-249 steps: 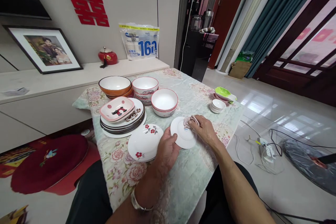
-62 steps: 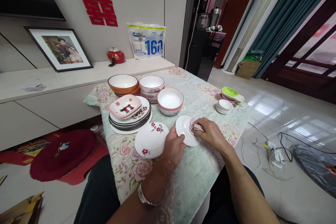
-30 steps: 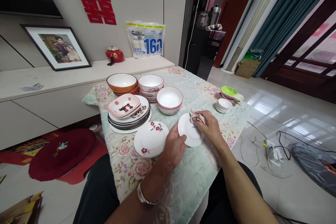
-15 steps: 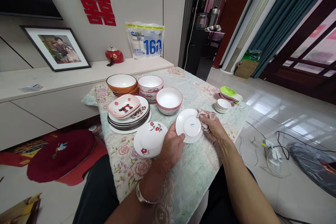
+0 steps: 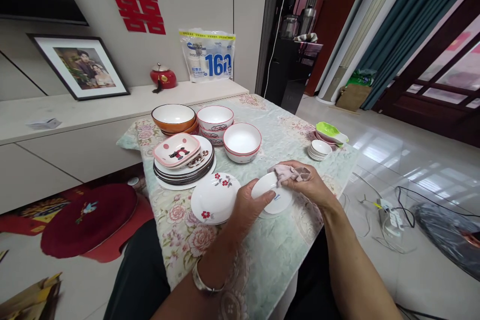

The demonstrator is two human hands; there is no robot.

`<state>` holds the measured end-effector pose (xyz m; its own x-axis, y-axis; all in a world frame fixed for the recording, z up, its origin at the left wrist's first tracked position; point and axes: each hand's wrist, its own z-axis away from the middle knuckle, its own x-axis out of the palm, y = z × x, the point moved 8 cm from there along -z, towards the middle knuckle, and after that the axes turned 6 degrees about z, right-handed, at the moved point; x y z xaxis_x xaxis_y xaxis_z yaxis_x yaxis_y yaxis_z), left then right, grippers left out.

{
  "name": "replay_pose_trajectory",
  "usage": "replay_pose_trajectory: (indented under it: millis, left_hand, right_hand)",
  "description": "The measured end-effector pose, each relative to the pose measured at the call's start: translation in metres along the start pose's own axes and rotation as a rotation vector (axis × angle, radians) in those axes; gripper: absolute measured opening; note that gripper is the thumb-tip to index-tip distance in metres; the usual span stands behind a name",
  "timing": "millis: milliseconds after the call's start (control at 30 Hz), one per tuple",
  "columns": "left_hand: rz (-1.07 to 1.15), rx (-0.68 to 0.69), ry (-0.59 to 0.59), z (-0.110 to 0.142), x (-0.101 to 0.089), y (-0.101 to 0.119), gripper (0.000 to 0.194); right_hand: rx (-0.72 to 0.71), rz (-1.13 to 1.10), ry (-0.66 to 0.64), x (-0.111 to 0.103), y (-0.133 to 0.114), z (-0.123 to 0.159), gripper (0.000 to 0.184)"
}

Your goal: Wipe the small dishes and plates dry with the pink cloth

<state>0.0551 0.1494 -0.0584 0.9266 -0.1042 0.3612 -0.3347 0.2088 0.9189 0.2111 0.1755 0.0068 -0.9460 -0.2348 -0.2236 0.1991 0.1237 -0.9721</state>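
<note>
My left hand (image 5: 252,203) grips the left edge of a small white plate (image 5: 279,201), thumb across its underside, where a small blue mark shows. A pinkish cloth (image 5: 290,174) is pinched in my right hand (image 5: 309,185) and pressed over the plate's upper rim. Just left of my left hand lies a white plate with red flowers (image 5: 213,197). Behind it stands a stack of dark-rimmed plates (image 5: 165,176), topped by a pink dish with a cartoon figure (image 5: 177,151). The fingers under the plate are hidden.
White bowls with red rims (image 5: 242,141) and orange bowls (image 5: 174,117) stand at the back of the flowered tablecloth (image 5: 277,270). Small white dishes (image 5: 319,150) and a green dish (image 5: 327,129) sit near the right edge. A power strip (image 5: 390,217) lies on the floor.
The cloth has moved from the plate's right edge up and left along its top rim. The plate has tilted and shifted slightly lower. Both hands keep their hold.
</note>
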Motion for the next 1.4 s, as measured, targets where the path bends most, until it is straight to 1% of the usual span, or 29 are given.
replay_pose_trajectory:
  millis: [67,200,300,433,500,567,633,700,767,833,933,1000,1067,1200,1333,1400]
  left_hand:
    - [0.040,0.005,0.029,-0.001,-0.001,-0.003,0.044]
    - [0.212,0.033,0.083,0.001,0.000,-0.006,0.046]
    - [0.370,0.056,0.134,0.004,0.000,-0.003,0.047]
    - [0.518,0.069,0.202,0.006,-0.003,0.003,0.052]
    - [0.555,0.064,0.203,0.004,-0.004,0.004,0.054]
    - [0.571,0.056,0.164,0.003,-0.001,0.004,0.056]
    - [0.558,0.046,0.097,0.002,0.004,0.004,0.055]
    - [0.510,0.031,0.020,0.002,0.009,0.003,0.050]
    - [0.429,0.012,-0.032,0.002,0.011,0.001,0.045]
    - [0.297,0.003,-0.043,0.002,0.008,0.000,0.043]
    - [0.081,0.002,-0.011,0.001,0.000,-0.001,0.043]
    - [0.049,0.010,0.019,0.001,-0.003,-0.001,0.042]
    - [0.129,0.026,0.046,0.002,-0.002,-0.001,0.040]
    - [0.390,0.074,0.123,0.004,0.000,0.003,0.042]
    - [0.545,0.085,0.207,0.005,-0.004,0.008,0.054]
    - [0.588,0.091,0.219,0.004,-0.007,0.011,0.058]
  right_hand:
    - [0.045,-0.060,-0.012,0.002,0.008,-0.002,0.039]
    - [0.118,-0.200,-0.033,0.004,0.023,-0.005,0.034]
    - [0.156,-0.290,-0.052,0.006,0.028,-0.005,0.032]
    - [0.187,-0.336,-0.090,0.013,0.031,-0.004,0.031]
    - [0.187,-0.356,-0.076,0.014,0.033,-0.005,0.031]
    - [0.174,-0.381,-0.032,0.011,0.035,-0.007,0.029]
    - [0.155,-0.402,0.033,0.004,0.034,-0.008,0.028]
    - [0.139,-0.387,0.086,-0.003,0.032,-0.007,0.027]
    - [0.124,-0.312,0.094,-0.008,0.027,-0.003,0.025]
    - [0.105,-0.208,0.061,-0.008,0.021,0.000,0.023]
    - [0.092,-0.108,0.021,-0.005,0.015,0.003,0.026]
    - [0.096,-0.108,0.011,-0.003,0.014,0.002,0.031]
    - [0.100,-0.149,0.001,0.000,0.016,0.000,0.031]
    - [0.139,-0.291,-0.029,0.006,0.025,-0.004,0.026]
    - [0.164,-0.366,-0.111,0.018,0.029,-0.003,0.032]
    - [0.154,-0.394,-0.147,0.024,0.027,-0.001,0.036]
